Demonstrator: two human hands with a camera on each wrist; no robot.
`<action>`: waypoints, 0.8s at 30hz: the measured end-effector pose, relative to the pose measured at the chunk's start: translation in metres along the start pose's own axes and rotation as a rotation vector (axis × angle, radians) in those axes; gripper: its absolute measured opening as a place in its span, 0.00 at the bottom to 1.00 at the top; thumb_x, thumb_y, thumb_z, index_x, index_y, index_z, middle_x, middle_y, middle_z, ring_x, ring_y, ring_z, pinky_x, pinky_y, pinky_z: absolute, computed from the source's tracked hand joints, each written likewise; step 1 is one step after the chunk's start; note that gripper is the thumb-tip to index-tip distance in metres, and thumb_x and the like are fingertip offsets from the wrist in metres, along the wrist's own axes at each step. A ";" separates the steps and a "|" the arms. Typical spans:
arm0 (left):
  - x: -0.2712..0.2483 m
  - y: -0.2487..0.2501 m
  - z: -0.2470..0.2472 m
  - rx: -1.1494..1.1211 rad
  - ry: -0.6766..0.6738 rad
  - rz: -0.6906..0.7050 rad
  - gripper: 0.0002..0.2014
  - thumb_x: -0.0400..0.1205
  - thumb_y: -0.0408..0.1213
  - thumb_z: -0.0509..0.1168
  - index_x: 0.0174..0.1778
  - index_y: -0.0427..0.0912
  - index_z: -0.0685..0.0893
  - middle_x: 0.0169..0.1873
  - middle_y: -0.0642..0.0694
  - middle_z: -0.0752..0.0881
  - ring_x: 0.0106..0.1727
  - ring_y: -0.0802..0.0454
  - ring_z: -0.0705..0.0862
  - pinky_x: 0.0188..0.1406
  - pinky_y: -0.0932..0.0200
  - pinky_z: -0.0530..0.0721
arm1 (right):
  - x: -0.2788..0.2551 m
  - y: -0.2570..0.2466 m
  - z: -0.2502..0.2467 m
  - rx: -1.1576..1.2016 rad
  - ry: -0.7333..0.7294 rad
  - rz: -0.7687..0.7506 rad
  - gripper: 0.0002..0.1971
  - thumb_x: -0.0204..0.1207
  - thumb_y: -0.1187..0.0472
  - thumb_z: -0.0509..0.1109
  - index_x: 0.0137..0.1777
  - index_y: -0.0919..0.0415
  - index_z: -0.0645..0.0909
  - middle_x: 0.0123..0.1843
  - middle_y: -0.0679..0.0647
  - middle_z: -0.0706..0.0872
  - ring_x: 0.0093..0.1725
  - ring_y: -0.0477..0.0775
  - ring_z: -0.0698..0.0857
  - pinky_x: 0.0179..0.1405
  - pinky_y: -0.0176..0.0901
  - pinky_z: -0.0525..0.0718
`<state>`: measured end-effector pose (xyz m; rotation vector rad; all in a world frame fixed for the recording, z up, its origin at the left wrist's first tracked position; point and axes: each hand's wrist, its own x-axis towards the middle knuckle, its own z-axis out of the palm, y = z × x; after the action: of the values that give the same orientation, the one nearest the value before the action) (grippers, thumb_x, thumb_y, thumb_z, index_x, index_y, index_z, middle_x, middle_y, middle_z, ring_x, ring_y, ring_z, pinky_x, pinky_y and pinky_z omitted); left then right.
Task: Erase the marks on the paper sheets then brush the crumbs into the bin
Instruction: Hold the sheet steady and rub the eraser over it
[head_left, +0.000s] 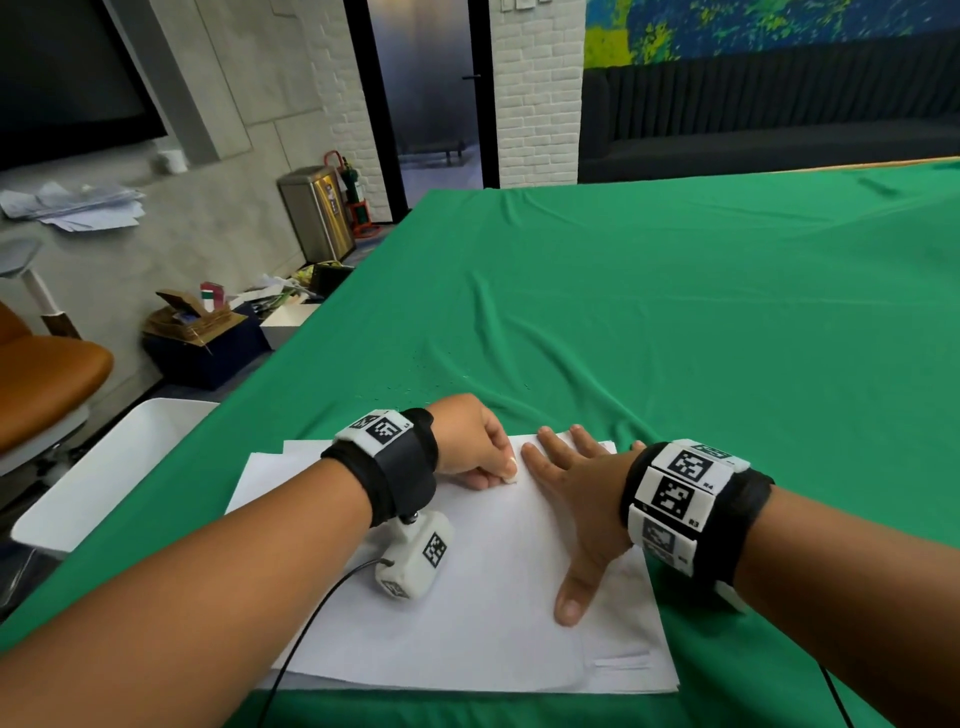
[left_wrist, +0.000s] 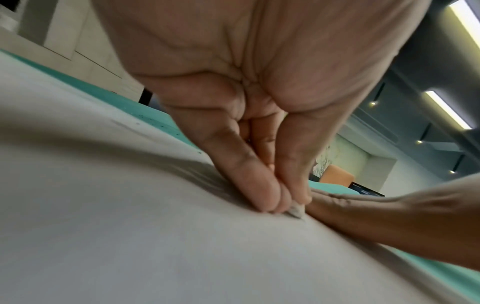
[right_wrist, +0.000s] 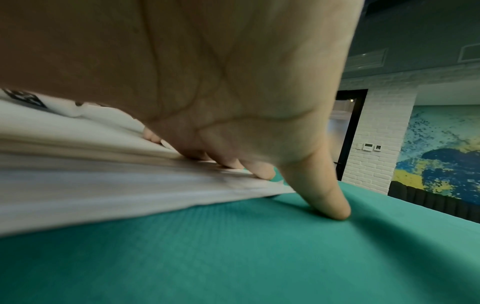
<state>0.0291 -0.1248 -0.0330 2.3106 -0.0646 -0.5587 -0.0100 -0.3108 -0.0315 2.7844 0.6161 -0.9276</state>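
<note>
A stack of white paper sheets (head_left: 483, 613) lies on the green cloth near the table's front edge. My left hand (head_left: 475, 447) pinches a small white eraser (head_left: 510, 475) and presses its tip (left_wrist: 296, 211) onto the top sheet (left_wrist: 130, 236) near its far edge. My right hand (head_left: 576, 499) lies flat with spread fingers on the sheets (right_wrist: 103, 181) just right of the eraser, little finger (right_wrist: 324, 197) on the cloth. Tiny eraser crumbs (head_left: 415, 387) dot the cloth beyond the paper. I see no marks on the top sheet.
A white bin (head_left: 104, 478) stands beside the table's left edge, close to the paper. The green cloth (head_left: 675, 322) stretches far ahead and to the right. Boxes (head_left: 202, 332) and an orange chair (head_left: 47, 379) sit on the floor at left.
</note>
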 end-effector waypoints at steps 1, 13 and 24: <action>0.001 -0.001 0.002 -0.019 0.017 0.001 0.02 0.77 0.29 0.78 0.43 0.36 0.92 0.33 0.41 0.92 0.33 0.53 0.89 0.42 0.57 0.93 | 0.000 0.000 0.000 0.001 0.001 0.002 0.83 0.51 0.25 0.85 0.88 0.49 0.23 0.90 0.49 0.24 0.89 0.63 0.31 0.83 0.81 0.46; -0.009 0.004 0.007 0.081 0.051 0.055 0.01 0.78 0.29 0.76 0.43 0.35 0.91 0.31 0.41 0.91 0.30 0.52 0.87 0.36 0.58 0.92 | -0.001 0.000 0.000 -0.015 0.020 -0.006 0.83 0.52 0.25 0.85 0.88 0.50 0.24 0.90 0.50 0.25 0.90 0.64 0.31 0.82 0.82 0.47; -0.025 0.010 0.011 0.151 0.003 0.071 0.02 0.78 0.29 0.76 0.44 0.34 0.92 0.31 0.43 0.91 0.29 0.54 0.87 0.37 0.58 0.92 | 0.002 0.001 0.001 -0.035 0.016 -0.006 0.84 0.50 0.24 0.84 0.88 0.50 0.24 0.90 0.50 0.26 0.89 0.65 0.32 0.84 0.78 0.47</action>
<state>0.0033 -0.1340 -0.0243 2.4445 -0.1930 -0.5298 -0.0088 -0.3114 -0.0337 2.7633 0.6371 -0.8879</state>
